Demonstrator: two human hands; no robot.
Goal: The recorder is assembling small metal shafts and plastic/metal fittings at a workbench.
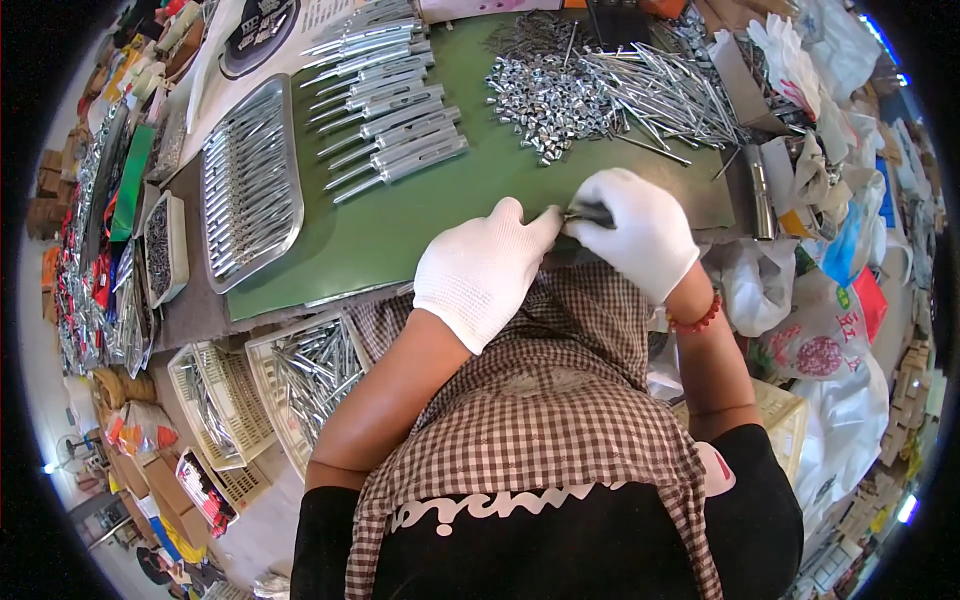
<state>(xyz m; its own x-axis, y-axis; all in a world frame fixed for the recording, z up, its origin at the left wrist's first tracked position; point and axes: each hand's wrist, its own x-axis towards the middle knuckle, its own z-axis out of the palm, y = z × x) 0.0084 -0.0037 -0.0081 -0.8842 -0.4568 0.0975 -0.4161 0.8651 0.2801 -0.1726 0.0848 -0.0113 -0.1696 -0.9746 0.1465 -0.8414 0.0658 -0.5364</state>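
Both hands wear white knit gloves and meet over the near edge of the green mat (pixel 420 215). The left hand (pixel 483 270) has its fingers curled, thumb and forefinger pinched on the end of a small metal part (pixel 583 212). The right hand (pixel 637 232) closes over the same part from the other side, fingers folded round it so most of it is hidden; only a short dark, shiny stretch shows between the gloves. A red bead bracelet (pixel 697 320) sits on the right wrist, and a brown checked apron (pixel 540 400) lies just below the mat's near edge.

Beyond the hands, the middle of the mat is bare and smooth up to the work stock. At the mat's far left lies a row of assembled metal tubes (pixel 390 120), slim and bright, set side by side. At its far right a heap of small silvery fittings (pixel 545 100) touches a loose pile of thin steel rods (pixel 665 95). Off the mat's left edge sits a ribbed metal tray (pixel 250 185); below its near-left corner stand white plastic baskets (pixel 300 375) of more rods.
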